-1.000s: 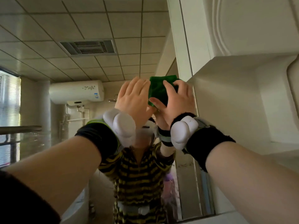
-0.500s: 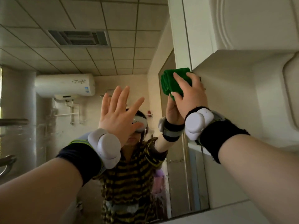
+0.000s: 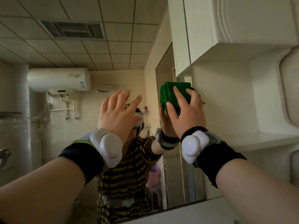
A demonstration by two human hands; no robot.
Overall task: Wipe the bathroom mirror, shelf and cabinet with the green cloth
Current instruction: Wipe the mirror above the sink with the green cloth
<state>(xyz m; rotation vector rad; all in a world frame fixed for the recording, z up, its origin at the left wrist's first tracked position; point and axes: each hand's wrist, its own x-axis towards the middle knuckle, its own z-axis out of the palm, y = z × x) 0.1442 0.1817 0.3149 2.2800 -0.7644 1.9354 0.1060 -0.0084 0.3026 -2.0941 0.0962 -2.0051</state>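
Observation:
The folded green cloth [image 3: 174, 96] lies flat against the mirror [image 3: 80, 110], close to its right edge. My right hand [image 3: 184, 115] presses on the cloth with spread fingers, thumb along its lower left side. My left hand [image 3: 118, 112] is raised in front of the glass with straight, fanned fingers and holds nothing; I cannot tell if it touches the glass. The white cabinet [image 3: 242, 21] hangs at the upper right. Its open shelf niche [image 3: 226, 97] sits just right of the cloth.
The mirror reflects a person in a striped top, a white water heater [image 3: 59, 79], a shower head and a tiled ceiling with a vent. A white ledge [image 3: 202, 212] runs under the mirror. A shelf board [image 3: 267, 139] juts out at right.
My right hand has slid the cloth down along the mirror's right edge after first carrying it right. My left hand has come off the cloth, moved left and hangs open beside it.

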